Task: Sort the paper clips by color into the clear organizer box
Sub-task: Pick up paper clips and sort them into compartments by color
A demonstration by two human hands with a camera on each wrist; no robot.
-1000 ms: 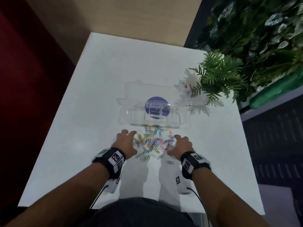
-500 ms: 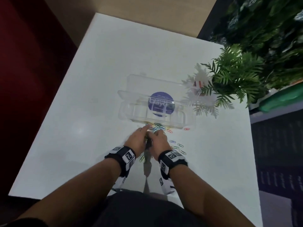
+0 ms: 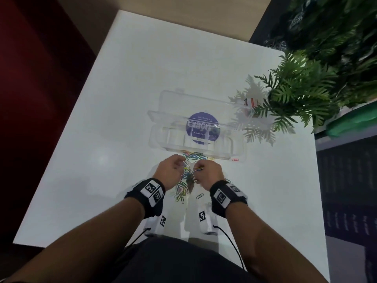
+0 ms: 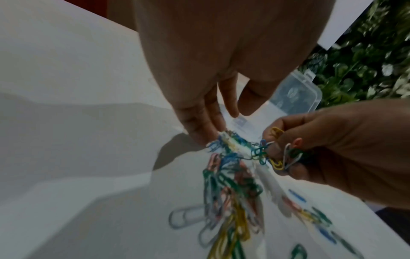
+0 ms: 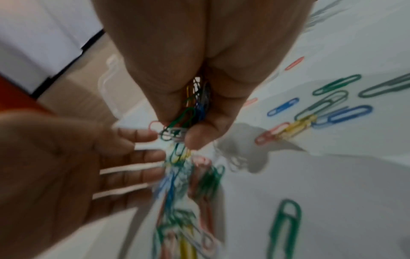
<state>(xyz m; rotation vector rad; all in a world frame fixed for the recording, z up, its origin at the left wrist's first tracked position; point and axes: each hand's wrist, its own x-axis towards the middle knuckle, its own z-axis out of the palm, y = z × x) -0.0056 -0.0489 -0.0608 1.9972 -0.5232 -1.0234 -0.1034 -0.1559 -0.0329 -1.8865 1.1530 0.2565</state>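
The right hand is curled round a mixed bunch of paper clips in the middle of the head view, while the left hand just beside it has straight fingers touching the tangled heap of clips on the tabletop. The clear organizer box lies open just above the hands, its compartments apparently unfilled. To do this well, I would loosen the fist, tease out clips of one color at a time, and drop them over one compartment so none catch on the tangle.
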